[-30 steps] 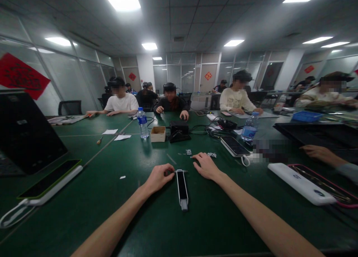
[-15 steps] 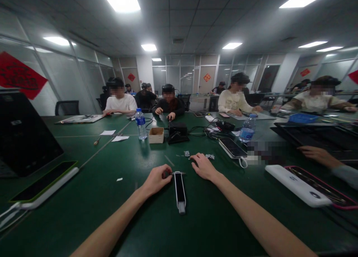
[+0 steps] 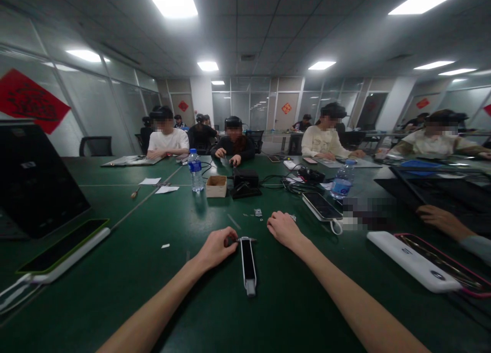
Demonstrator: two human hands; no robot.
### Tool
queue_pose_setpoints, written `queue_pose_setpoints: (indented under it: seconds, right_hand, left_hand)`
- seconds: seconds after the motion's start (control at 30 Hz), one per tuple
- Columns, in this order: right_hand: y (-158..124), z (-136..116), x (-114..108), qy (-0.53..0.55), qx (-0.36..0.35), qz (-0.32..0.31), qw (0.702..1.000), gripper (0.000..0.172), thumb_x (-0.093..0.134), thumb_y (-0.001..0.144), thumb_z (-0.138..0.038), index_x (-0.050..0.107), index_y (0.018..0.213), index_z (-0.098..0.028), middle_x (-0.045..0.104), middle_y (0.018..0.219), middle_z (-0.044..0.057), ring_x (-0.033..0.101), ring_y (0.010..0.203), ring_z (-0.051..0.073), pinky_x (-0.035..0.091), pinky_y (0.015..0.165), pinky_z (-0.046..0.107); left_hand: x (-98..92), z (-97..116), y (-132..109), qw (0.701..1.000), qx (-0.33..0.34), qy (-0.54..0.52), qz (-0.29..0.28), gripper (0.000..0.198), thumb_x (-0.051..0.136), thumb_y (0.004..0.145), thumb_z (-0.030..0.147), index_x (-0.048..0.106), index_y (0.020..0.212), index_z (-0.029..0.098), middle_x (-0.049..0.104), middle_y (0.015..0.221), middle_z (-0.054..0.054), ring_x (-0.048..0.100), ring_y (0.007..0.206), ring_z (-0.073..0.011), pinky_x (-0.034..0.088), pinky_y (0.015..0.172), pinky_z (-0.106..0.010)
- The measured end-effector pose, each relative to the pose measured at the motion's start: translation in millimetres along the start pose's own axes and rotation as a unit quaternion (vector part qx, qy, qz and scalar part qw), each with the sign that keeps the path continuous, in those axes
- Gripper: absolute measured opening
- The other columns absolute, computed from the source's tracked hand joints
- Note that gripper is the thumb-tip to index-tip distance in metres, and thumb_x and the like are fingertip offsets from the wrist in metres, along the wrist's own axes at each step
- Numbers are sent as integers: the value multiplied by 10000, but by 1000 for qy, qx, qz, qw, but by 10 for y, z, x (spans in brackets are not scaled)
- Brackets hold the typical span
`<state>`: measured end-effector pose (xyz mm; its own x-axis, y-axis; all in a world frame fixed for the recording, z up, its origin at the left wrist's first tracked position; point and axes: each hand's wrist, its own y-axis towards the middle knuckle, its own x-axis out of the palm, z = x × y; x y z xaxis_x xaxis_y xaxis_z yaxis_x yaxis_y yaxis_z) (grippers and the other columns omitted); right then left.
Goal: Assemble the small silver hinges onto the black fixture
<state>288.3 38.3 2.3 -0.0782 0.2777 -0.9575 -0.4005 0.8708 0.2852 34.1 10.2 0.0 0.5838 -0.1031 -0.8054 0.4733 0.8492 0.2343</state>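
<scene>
My left hand (image 3: pixel 218 246) rests on the table with its fingers closed round the dark handle of a slim screwdriver-like tool (image 3: pixel 248 239). The tool's thin metal shaft points right, across the top end of a white-framed device with a long black screen (image 3: pixel 248 263). My right hand (image 3: pixel 284 227) lies palm down to the right of this device, its fingers slightly bent and apparently holding nothing. Just left of its fingertips are a tiny light piece (image 3: pixel 261 220) and a small silvery metal part (image 3: pixel 258 212). More small silvery bits (image 3: pixel 293 218) show partly behind this hand.
Ahead stand a cardboard box (image 3: pixel 216 186), a water bottle (image 3: pixel 196 171) and a black stand (image 3: pixel 245 183). Right are a phone (image 3: pixel 321 205), another bottle (image 3: pixel 342 180), a white power bank (image 3: pixel 412 261) and a co-worker's hand (image 3: pixel 445 221). A green-edged phone (image 3: pixel 63 245) lies left.
My right hand has drawn back slightly to the right, away from the tiny piece, and now covers more of the silvery bits. My left hand stays on the tool. The view has shifted a little.
</scene>
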Motion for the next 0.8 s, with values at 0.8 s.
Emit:
queue_pose_setpoints:
  seconds: [0.8]
  right_hand:
    - [-194, -662, -109, 197, -113, 115, 967, 127, 409, 896, -150, 535, 891, -142, 555, 899, 82, 491, 820, 184, 410, 735, 311]
  left_hand:
    - [-14, 58, -25, 994, 66, 53, 74, 174, 552, 788, 196, 575, 959, 174, 608, 872, -23, 553, 692, -140, 453, 687, -269]
